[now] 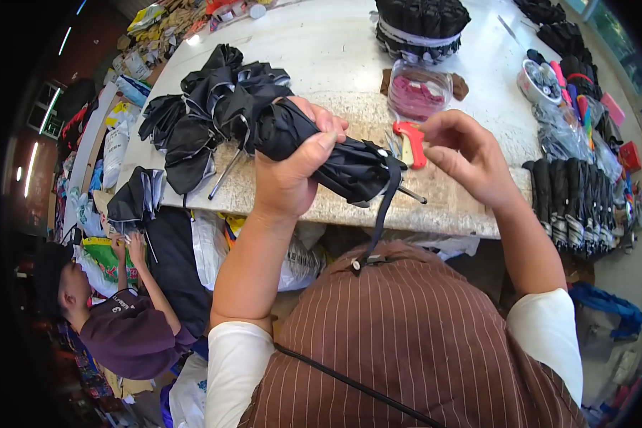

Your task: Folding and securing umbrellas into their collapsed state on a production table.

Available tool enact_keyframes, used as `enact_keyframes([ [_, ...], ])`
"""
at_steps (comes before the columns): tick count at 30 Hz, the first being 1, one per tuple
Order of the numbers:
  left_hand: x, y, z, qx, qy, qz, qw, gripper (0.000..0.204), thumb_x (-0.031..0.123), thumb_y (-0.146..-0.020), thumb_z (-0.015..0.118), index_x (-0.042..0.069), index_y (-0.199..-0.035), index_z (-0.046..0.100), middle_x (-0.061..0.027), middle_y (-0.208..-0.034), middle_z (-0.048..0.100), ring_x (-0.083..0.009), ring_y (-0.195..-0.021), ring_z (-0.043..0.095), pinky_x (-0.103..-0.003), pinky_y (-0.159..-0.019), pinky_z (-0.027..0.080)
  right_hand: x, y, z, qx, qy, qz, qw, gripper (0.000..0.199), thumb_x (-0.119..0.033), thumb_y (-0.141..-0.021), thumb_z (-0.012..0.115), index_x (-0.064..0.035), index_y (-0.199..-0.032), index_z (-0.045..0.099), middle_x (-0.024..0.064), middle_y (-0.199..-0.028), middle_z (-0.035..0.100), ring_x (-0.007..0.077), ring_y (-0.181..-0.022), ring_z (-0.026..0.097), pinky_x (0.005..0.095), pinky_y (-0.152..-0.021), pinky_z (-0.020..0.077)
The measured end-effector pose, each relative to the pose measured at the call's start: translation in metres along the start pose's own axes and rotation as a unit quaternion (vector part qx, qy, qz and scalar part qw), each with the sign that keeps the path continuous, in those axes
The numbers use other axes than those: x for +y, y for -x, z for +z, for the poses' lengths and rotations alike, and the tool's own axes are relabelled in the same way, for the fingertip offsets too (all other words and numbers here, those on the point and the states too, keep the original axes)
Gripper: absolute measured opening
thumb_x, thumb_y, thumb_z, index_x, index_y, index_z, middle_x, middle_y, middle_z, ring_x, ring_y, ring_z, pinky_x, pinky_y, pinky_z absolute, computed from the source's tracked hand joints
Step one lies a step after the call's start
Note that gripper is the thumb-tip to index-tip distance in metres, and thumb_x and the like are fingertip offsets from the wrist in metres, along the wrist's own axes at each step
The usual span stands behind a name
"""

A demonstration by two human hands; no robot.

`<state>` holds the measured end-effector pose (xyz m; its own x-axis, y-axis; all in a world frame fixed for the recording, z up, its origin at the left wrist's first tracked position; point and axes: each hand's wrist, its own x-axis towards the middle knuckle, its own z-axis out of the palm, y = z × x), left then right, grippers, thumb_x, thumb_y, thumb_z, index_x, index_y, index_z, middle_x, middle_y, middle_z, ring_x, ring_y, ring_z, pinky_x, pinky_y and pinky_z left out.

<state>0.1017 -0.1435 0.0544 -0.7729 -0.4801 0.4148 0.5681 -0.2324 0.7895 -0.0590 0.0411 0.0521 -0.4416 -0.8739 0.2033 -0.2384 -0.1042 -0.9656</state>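
Note:
My left hand (pixel 296 160) is wrapped round a folded black umbrella (pixel 357 170), held tilted above the table's near edge. The umbrella's metal shaft end points to the right, and a black strap hangs down from it in front of my apron. My right hand (pixel 471 153) is raised to the right of the umbrella, apart from it, with thumb and fingers curved and a gap between them. Just left of those fingers lies a red and cream hand tool (pixel 411 145), its kind unclear. Behind my left hand spreads a heap of loose black umbrellas (pixel 217 107).
A clear tub (pixel 421 89) with pink contents stands beyond the red tool. Farther back is a tied bundle of black umbrellas (pixel 422 28). Rows of folded umbrellas (pixel 571 203) line the right edge, near a white bowl (pixel 540 80). At left, a co-worker (pixel 125 321) handles another umbrella.

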Motion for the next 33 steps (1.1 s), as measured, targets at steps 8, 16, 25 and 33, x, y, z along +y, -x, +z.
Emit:
enact_keyframes([
  [8,0.008,-0.005,0.021,0.089,-0.004,0.041,0.995,0.020,-0.005,-0.074,0.057,0.006,-0.089,0.051,-0.0065,-0.086,0.056,-0.0201,-0.085,0.056,-0.037,-0.091,0.040,-0.018,0.001,0.054,0.041,0.435,-0.330,0.837,0.014,-0.010,-0.073,0.067,-0.0061,-0.084,0.058,0.0045,-0.077,0.057,0.0190,-0.066,0.054,0.0261,-0.061,0.0437],
  [16,0.015,0.004,-0.016,0.147,0.062,0.026,0.987,0.019,-0.004,-0.077,0.058,0.006,-0.092,0.052,-0.0059,-0.087,0.056,-0.0194,-0.086,0.057,-0.036,-0.090,0.040,-0.024,0.015,0.066,-0.040,0.382,-0.326,0.864,0.014,-0.011,-0.073,0.066,-0.0078,-0.085,0.059,0.0027,-0.073,0.055,0.0197,-0.061,0.053,0.0273,-0.056,0.0440],
  [25,0.027,0.005,-0.023,0.168,0.068,0.040,0.983,0.021,-0.004,-0.075,0.059,0.007,-0.090,0.050,-0.0060,-0.085,0.056,-0.0189,-0.084,0.057,-0.037,-0.086,0.042,0.013,0.004,0.068,-0.080,0.427,-0.340,0.834,0.014,-0.014,-0.078,0.052,-0.0090,-0.091,0.054,0.0050,-0.089,0.051,0.0215,-0.077,0.056,0.0292,-0.065,0.0451],
  [33,0.031,0.008,-0.016,-0.144,-0.042,0.108,0.983,0.019,-0.001,-0.075,0.060,0.008,-0.087,0.048,-0.0065,-0.086,0.057,-0.0192,-0.085,0.057,-0.039,-0.090,0.040,-0.051,0.002,0.040,-0.017,0.045,0.004,0.999,0.012,-0.013,-0.082,0.064,-0.0020,-0.088,0.064,0.0040,-0.067,0.058,0.0091,-0.057,0.054,0.0204,-0.049,0.0428],
])
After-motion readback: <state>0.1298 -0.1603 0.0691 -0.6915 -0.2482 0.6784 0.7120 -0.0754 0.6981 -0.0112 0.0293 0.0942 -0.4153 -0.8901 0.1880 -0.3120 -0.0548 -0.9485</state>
